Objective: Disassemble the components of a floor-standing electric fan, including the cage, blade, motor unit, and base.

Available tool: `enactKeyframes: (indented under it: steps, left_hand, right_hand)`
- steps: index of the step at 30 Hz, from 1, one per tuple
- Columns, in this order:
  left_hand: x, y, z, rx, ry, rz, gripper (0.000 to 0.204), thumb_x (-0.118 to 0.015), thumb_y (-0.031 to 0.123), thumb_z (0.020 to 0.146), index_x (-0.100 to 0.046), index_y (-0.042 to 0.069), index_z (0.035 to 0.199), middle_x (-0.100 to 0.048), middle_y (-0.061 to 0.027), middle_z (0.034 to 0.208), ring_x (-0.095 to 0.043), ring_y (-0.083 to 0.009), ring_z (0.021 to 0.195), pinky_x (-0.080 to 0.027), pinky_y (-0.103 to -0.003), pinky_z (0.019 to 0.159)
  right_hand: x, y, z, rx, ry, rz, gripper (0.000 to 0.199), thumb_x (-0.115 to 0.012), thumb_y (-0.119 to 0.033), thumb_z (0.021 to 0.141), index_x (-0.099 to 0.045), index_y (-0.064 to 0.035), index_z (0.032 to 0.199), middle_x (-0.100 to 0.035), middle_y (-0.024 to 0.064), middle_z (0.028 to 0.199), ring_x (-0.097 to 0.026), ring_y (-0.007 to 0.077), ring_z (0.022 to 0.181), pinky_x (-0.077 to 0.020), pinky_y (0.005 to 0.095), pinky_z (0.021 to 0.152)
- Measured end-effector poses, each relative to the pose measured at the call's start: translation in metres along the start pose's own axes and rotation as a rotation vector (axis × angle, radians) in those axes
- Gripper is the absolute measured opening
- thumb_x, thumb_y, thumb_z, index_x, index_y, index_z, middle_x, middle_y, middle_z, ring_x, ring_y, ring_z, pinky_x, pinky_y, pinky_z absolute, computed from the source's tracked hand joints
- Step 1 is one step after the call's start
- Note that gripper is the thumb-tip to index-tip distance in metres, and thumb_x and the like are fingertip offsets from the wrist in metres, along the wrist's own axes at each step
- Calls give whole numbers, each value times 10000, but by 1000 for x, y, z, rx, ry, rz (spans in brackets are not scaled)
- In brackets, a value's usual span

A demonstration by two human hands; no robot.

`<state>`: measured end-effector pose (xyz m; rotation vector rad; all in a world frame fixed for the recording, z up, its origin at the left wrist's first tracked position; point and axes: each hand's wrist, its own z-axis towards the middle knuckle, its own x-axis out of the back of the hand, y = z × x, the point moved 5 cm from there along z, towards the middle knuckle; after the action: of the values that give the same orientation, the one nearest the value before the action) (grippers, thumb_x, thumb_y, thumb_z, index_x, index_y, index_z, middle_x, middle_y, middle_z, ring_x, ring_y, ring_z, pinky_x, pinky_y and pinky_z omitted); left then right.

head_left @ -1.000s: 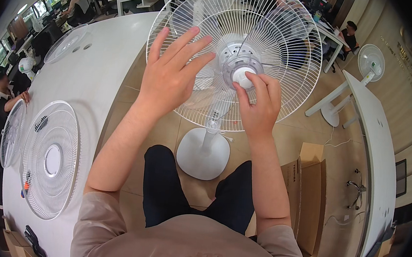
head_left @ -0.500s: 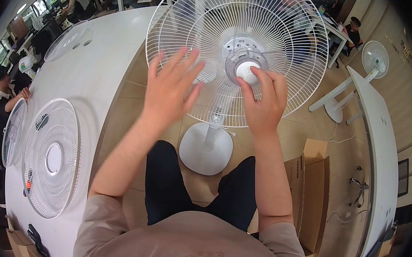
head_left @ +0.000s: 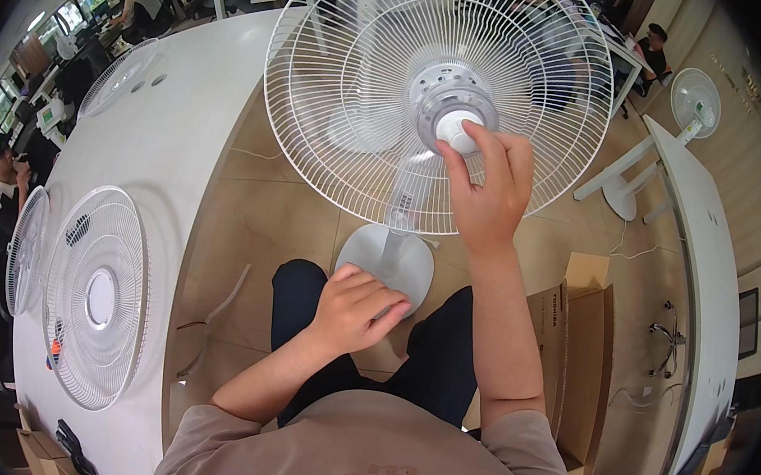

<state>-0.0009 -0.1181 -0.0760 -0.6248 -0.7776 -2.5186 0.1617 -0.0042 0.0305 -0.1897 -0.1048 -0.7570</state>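
A white pedestal fan stands before me, its round wire grille (head_left: 315, 155) facing up toward me. At its hub sits a clear ring-shaped part (head_left: 429, 106) with a round white knob (head_left: 456, 130) in the middle. My right hand (head_left: 492, 188) pinches this knob between thumb and fingers. Over my lap, my left hand (head_left: 358, 311) is apart from the fan, its fingers curled in and nothing seen in them. Behind that hand, the white fan base (head_left: 405, 271) rests on the floor and is partly covered.
On the white table (head_left: 173, 120) at left lie a round wire grille (head_left: 126, 306) and other fan parts (head_left: 27, 247). An open cardboard box (head_left: 587, 364) is on the floor at right, beside another white table (head_left: 710, 293). Another fan (head_left: 695, 102) and several people are farther off.
My left hand has dropped from beside the grille down to my lap, and its spread fingers have curled in. My right hand remains on the white knob.
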Motion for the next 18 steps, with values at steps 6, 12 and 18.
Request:
enactKeyframes:
  steps: [6, 12, 18]
  left_hand:
    - [-1, -4, -16, 69, 12, -10, 70, -803, 68, 816, -741, 89, 841, -701, -16, 723, -660, -190, 667, -421, -334, 700]
    - [-5, -1, -29, 121, 9, -25, 58, -793, 56, 831, -739, 75, 827, -701, -29, 724, -655, -206, 664, -438, -344, 706]
    - [-2, -3, -29, 131, 8, -31, 52, -789, 58, 839, -742, 76, 828, -703, -33, 727, -653, -210, 662, -442, -345, 711]
  right_hand:
    - [0, -1, 1, 10, 3, 9, 416, -921, -86, 711, -711, -65, 1070, -592, 54, 922, -576, 248, 800, -467, 374, 675]
    - [1, -2, 1, 5, -2, 10, 412, -921, -88, 711, -712, -62, 1066, -593, 53, 922, -575, 248, 795, -465, 376, 670]
    - [3, -2, -2, -11, -20, -6, 411, -926, -84, 720, -720, -51, 1075, -604, 58, 941, -595, 242, 817, -481, 359, 689]
